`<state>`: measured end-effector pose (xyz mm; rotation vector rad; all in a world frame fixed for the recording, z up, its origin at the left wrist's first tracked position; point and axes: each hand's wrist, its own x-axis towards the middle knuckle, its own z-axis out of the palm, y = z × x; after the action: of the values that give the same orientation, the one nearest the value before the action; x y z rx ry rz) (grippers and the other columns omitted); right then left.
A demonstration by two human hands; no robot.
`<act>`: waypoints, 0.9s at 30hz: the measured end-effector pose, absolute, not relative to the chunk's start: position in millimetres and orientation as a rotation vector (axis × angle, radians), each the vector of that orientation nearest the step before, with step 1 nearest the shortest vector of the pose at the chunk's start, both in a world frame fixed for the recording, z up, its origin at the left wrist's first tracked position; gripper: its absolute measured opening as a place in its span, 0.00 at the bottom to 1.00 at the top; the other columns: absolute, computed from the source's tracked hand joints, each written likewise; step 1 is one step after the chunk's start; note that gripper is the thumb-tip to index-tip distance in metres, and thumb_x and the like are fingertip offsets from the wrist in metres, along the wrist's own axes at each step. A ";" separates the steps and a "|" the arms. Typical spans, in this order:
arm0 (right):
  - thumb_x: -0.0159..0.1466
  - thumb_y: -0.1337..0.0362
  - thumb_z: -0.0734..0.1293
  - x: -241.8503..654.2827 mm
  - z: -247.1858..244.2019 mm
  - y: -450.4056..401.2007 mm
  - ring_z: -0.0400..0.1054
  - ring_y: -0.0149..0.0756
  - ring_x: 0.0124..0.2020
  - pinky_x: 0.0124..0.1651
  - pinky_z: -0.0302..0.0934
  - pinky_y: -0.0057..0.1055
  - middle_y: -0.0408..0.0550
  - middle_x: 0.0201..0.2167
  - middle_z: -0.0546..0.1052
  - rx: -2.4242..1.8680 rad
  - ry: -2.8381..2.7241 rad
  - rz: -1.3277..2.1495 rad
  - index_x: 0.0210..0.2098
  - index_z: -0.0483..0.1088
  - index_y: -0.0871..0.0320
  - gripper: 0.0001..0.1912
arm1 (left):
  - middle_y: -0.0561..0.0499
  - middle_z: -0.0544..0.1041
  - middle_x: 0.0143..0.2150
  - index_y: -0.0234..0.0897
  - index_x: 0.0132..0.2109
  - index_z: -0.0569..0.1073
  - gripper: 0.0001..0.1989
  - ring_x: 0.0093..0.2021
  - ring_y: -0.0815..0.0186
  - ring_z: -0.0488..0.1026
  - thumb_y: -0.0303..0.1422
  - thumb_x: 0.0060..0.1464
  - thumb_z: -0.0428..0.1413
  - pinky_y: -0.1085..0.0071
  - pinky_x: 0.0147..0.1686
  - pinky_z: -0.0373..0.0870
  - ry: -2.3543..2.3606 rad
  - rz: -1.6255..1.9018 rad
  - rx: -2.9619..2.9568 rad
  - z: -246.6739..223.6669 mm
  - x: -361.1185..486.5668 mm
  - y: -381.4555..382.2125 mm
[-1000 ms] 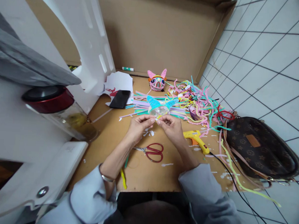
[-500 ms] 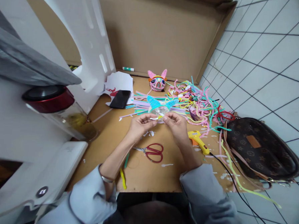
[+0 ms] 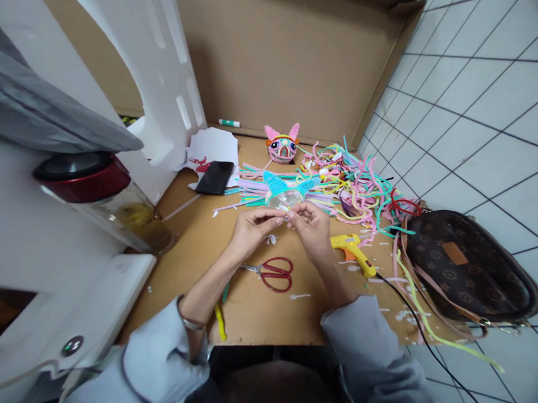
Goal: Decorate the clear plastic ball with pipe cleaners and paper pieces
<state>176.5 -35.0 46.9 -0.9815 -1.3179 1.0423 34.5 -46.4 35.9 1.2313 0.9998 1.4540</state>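
Note:
My left hand (image 3: 252, 228) and my right hand (image 3: 310, 228) meet at the middle of the table, both closed in a pinch. Between their fingertips is a small white-and-yellow strip (image 3: 288, 212), mostly covered by the fingers. Just behind the fingertips rests a clear round form with two blue fuzzy ears (image 3: 275, 182). Whether the fingers touch it I cannot tell. Red-handled scissors (image 3: 276, 274) lie in front of my hands. A yellow hot glue gun (image 3: 354, 253) lies beside my right forearm.
Pipe cleaners (image 3: 251, 187) lie behind my hands, with a tangled heap (image 3: 364, 188) at right. A pink-eared animal head (image 3: 282, 147) stands at the back. A black phone (image 3: 215, 177), glass bottle (image 3: 128, 209) and brown handbag (image 3: 473, 266) flank the work area.
My hands have come slightly closer together, and the fingertips now cover most of the strip. The view has shifted slightly; the things on the table lie as before.

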 end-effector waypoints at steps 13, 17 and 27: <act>0.54 0.57 0.70 168.9 46.4 -42.3 0.67 0.29 0.22 0.27 0.62 0.26 0.39 0.20 0.71 -0.958 -1.287 0.942 0.27 0.68 0.56 0.10 | 0.52 0.79 0.27 0.34 0.31 0.78 0.20 0.28 0.71 0.74 0.38 0.29 0.73 0.74 0.32 0.69 0.922 1.464 1.010 41.0 37.4 -48.2; 0.54 0.57 0.70 168.8 47.7 -43.6 0.67 0.29 0.22 0.27 0.63 0.27 0.40 0.21 0.72 -0.955 -1.279 0.949 0.27 0.69 0.56 0.10 | 0.52 0.79 0.27 0.34 0.33 0.78 0.21 0.27 0.71 0.73 0.38 0.30 0.73 0.75 0.31 0.70 0.919 1.439 0.970 42.0 37.0 -48.7; 0.53 0.58 0.72 168.9 48.5 -44.6 0.67 0.29 0.21 0.27 0.64 0.27 0.39 0.21 0.72 -0.932 -1.251 0.995 0.27 0.69 0.56 0.11 | 0.52 0.79 0.26 0.33 0.29 0.78 0.19 0.25 0.71 0.71 0.38 0.30 0.73 0.73 0.30 0.70 0.950 1.423 0.950 41.6 37.5 -49.4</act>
<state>168.9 -44.6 48.5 -0.9318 -1.2507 0.9950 37.5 -49.4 41.6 0.9498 0.9502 1.4228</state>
